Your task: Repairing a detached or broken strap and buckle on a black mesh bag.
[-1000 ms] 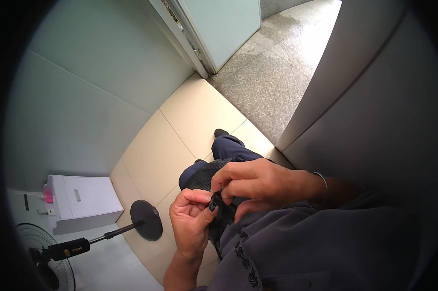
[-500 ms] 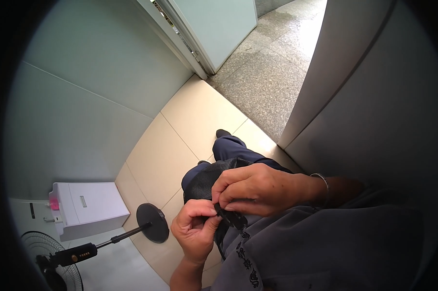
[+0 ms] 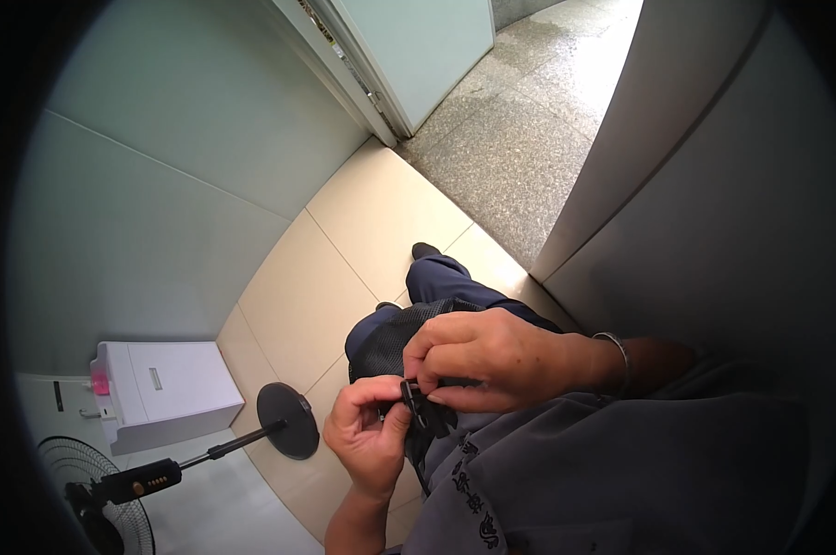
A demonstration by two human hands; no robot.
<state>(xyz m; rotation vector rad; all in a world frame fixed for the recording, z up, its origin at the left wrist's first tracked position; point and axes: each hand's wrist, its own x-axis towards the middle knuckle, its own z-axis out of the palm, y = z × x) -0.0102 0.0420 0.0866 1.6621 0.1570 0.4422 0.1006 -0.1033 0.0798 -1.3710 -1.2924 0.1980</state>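
Note:
In front of my waist, both hands work on a small black plastic piece point(image 3: 408, 396); it may be a buckle, but the fingers cover much of it. My left hand point(image 3: 370, 435) pinches it between thumb and forefinger. From the right, my right hand point(image 3: 492, 359), with a bracelet point(image 3: 621, 356) at the wrist, has its fingertips closed on the same piece. More black strap-like material point(image 3: 432, 421) hangs just below the fingertips. Behind the hands, black mesh fabric point(image 3: 381, 347) lies over my dark blue trousers point(image 3: 450, 282).
A black standing fan point(image 3: 140, 481) with a round base point(image 3: 288, 421) stands at the lower left, beside a white cabinet point(image 3: 173, 388). Pale tiles point(image 3: 334, 250) meet grey speckled flooring point(image 3: 520, 148) at a doorway. Grey panels point(image 3: 705, 203) close off the right side.
The black piece has turned between my fingers and now shows narrower and more upright at my left thumb. Both hands stay nearly in place; the view has shifted slightly.

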